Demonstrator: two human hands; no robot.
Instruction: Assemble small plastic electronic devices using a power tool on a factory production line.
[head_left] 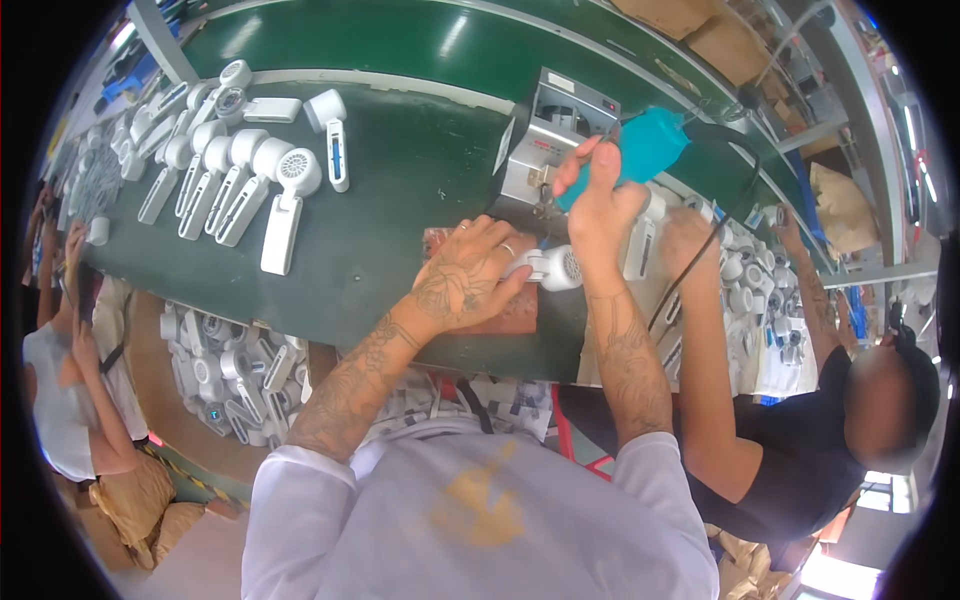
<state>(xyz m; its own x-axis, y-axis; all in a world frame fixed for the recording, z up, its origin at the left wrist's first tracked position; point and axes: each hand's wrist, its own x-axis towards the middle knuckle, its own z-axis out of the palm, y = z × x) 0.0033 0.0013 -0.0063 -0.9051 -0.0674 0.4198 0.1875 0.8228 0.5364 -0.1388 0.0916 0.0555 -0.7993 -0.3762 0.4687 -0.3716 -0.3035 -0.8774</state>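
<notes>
A light grey shirt with a yellowish print fills the bottom of the view, and two bare forearms reach from it over the green tabletop. The left hand lies low near the tabletop's near edge, half closed, its fingers draped over a white fan and its thumb along the near side. The fan sits at the right side of a reddish pad; its long axis runs roughly left to right, round head out to the right, handle mostly hidden under the palm.

The right hand is wrapped firmly round a teal driver, which slants down to the left from its cable end. The fan lies toward the near edge from the driver's lower end, with the left hand the nearer one, already touching it. Whether the driver's bit meets anything I cannot tell. Just beyond stands a silver machine, toward the far edge.

Below the near edge, at left, a cardboard box holds a jumbled heap of fans. More lie loosely lined up toward the tabletop's left end. Beyond the right forearm, a co-worker's hand is near another pile.
</notes>
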